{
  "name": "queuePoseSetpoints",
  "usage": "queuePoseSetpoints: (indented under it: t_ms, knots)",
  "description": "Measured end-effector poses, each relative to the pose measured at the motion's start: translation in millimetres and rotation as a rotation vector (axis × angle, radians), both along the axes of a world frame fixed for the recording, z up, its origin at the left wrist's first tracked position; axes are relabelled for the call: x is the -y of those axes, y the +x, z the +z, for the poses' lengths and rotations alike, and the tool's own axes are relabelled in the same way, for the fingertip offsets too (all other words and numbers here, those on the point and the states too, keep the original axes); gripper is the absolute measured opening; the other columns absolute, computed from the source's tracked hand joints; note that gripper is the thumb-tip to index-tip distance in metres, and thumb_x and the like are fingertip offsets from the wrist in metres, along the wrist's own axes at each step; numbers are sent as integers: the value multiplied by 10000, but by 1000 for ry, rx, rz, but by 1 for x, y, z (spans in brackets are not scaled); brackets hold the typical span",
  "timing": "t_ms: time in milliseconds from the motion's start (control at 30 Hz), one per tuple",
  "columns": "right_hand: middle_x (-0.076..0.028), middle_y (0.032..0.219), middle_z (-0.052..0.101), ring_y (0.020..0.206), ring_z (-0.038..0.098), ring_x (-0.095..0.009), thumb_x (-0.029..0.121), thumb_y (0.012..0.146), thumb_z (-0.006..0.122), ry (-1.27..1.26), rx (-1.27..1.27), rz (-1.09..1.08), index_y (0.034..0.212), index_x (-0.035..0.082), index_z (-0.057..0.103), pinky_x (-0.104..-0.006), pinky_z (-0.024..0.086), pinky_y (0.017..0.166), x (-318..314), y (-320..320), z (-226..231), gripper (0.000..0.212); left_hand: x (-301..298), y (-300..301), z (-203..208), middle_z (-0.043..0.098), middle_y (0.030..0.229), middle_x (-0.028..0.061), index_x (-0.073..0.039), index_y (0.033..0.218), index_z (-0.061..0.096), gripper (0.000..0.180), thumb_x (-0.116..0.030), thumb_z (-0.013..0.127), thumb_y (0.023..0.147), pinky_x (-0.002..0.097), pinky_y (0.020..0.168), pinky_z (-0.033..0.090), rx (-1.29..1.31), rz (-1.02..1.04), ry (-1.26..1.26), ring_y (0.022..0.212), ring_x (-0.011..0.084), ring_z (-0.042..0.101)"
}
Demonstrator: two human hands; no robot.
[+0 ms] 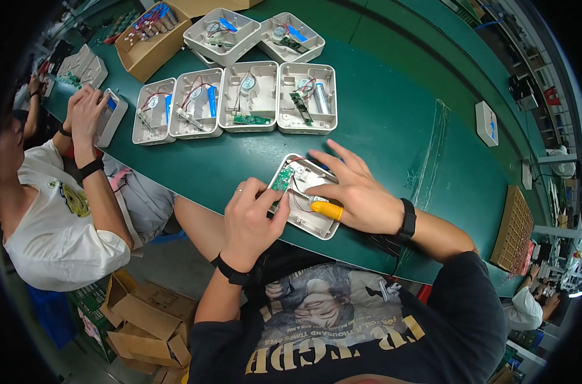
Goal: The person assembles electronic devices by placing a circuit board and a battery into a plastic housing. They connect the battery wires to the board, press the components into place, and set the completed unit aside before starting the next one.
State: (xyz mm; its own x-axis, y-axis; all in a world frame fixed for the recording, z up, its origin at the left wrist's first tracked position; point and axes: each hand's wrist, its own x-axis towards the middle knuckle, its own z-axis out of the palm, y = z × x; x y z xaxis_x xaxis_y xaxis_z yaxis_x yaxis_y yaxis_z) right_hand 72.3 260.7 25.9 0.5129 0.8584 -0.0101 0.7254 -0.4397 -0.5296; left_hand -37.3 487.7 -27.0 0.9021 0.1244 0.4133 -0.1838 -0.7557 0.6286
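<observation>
In front of me on the green table lies a shallow off-white plastic housing (316,228), tilted at an angle. A small green circuit board (283,178) sits at its left side, with thin red and black wires running from it. My left hand (252,214) pinches the lower end of the board at the housing's left wall. My right hand (364,198) reaches over the right side with fingers spread; a yellow finger cot (327,210) covers its thumb. Thumb and forefinger rest inside, by a round part mostly hidden beneath them. A bit of blue shows under the right fingers.
Several similar housings (250,125) with wires, boards and batteries stand beyond my hands, some stacked. Behind them is a cardboard box (151,57) of battery cells. At left a co-worker's hands (86,109) hold another housing. One more housing (487,124) lies far right, near a brown gridded tray (514,224).
</observation>
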Motion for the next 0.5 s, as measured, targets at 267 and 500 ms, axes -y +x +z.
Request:
queuePoseSetpoints:
  t_ms: [267, 500]
  knots:
    - [-141, 1347, 694, 1287, 637, -360, 189, 917, 800, 28, -69, 3, 1224, 73, 783, -463, 519, 1062, 12, 60, 11, 329, 0, 1, -1, 579, 855, 74, -58, 827, 743, 109, -112, 833, 858, 406, 642, 521, 12, -3, -5, 766, 269, 625]
    - [-139, 1094, 712, 980, 701, -325, 109, 892, 798, -48, -65, 80, 1211, 46, 755, -436, 576, 872, 0, 75, 7, 328, 0, 0, -2, 578, 857, 75, -58, 828, 744, 107, -113, 832, 858, 410, 648, 523, 10, -8, -20, 765, 275, 622]
